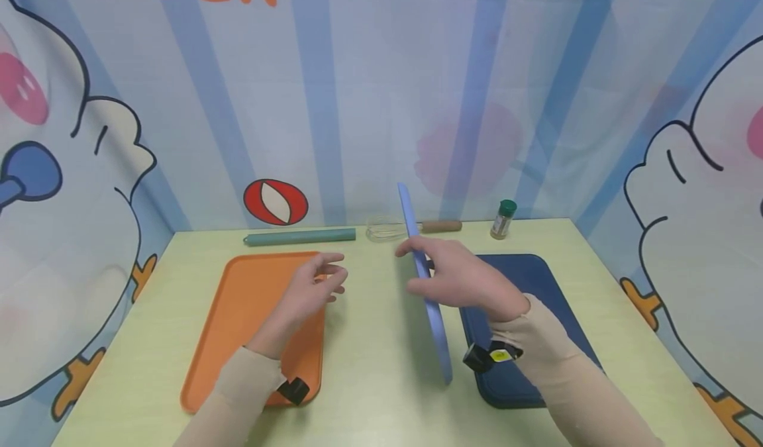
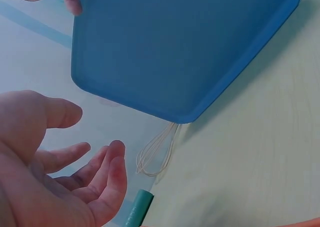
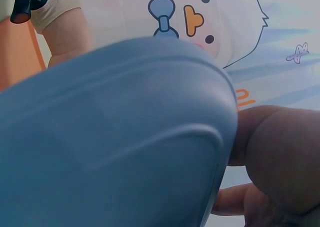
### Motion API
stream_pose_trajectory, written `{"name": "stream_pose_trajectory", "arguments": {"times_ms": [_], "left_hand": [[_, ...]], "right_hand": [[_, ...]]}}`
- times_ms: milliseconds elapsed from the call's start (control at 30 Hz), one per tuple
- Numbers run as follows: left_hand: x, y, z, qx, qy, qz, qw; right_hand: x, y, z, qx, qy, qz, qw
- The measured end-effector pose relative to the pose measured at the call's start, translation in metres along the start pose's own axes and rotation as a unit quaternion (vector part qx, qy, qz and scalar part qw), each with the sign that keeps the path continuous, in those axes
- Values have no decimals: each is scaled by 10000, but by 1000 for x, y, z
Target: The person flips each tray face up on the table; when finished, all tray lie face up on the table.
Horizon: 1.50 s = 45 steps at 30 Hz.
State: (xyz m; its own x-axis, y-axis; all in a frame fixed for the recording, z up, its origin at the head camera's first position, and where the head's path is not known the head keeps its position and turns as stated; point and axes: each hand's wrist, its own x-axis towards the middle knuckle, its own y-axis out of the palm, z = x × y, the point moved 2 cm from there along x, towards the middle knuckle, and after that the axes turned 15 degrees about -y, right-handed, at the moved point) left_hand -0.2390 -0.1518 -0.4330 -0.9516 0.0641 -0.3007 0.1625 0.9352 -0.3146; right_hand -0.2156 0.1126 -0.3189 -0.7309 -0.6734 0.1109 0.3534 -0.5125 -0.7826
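Note:
My right hand (image 1: 461,278) grips a blue tray (image 1: 436,331) by its upper edge, thumb on the near side and fingers over the rim. Tilted up on its side, the tray appears nearly edge-on in the head view. Its broad flat face (image 2: 185,47) fills the top of the left wrist view, while its rounded corner (image 3: 200,87) shows large in the right wrist view. My left hand (image 1: 310,288) holds nothing, fingers loosely bent, over the right side of an orange tray (image 1: 250,321). A gap separates it from the blue tray.
A navy tray (image 1: 536,281) lies at the right, partly under my right forearm. Along the back are a green rod (image 1: 304,236), a whisk (image 1: 441,226) partly hidden by the raised tray, and a green-capped spice jar (image 1: 502,222). A printed curtain (image 1: 381,102) hangs behind the table.

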Motion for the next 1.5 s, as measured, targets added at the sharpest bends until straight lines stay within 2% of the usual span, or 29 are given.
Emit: {"name": "stream_pose_trajectory", "arguments": {"times_ms": [333, 467, 567, 700, 767, 833, 933, 1033, 1167, 1300, 1500], "left_hand": [[0, 2, 3, 12, -27, 20, 10000], [0, 8, 5, 237, 141, 147, 9995], [-1, 21, 6, 827, 547, 723, 9924], [-5, 42, 7, 1478, 1091, 1720, 9678], [-6, 49, 8, 1582, 1175, 1966, 9605], [-7, 54, 10, 1661, 1184, 2064, 9570], [-8, 59, 12, 1725, 1170, 2115, 9549], [-8, 60, 12, 1760, 1088, 2079, 9560], [-8, 58, 12, 1756, 1042, 1878, 9608], [-8, 56, 14, 1702, 1165, 1671, 9641], [-8, 52, 15, 1400, 1187, 1582, 9702]], "right_hand": [[-13, -16, -14, 105, 197, -77, 9997], [-18, -21, -27, 273, 411, -249, 9985], [-20, -20, -36, 680, 633, -401, 9949], [-23, -17, -46, 1101, 804, -652, 9885], [-24, -16, -50, 1191, 844, -787, 9861], [-26, -15, -54, 1311, 884, -933, 9830], [-30, -15, -60, 1572, 926, -1149, 9765], [-35, -15, -64, 1840, 838, -1342, 9701], [-39, -15, -69, 2180, 537, -1506, 9628], [-42, -15, -75, 2484, 396, -1637, 9539], [-46, -13, -82, 2524, 381, -1767, 9506]]}}
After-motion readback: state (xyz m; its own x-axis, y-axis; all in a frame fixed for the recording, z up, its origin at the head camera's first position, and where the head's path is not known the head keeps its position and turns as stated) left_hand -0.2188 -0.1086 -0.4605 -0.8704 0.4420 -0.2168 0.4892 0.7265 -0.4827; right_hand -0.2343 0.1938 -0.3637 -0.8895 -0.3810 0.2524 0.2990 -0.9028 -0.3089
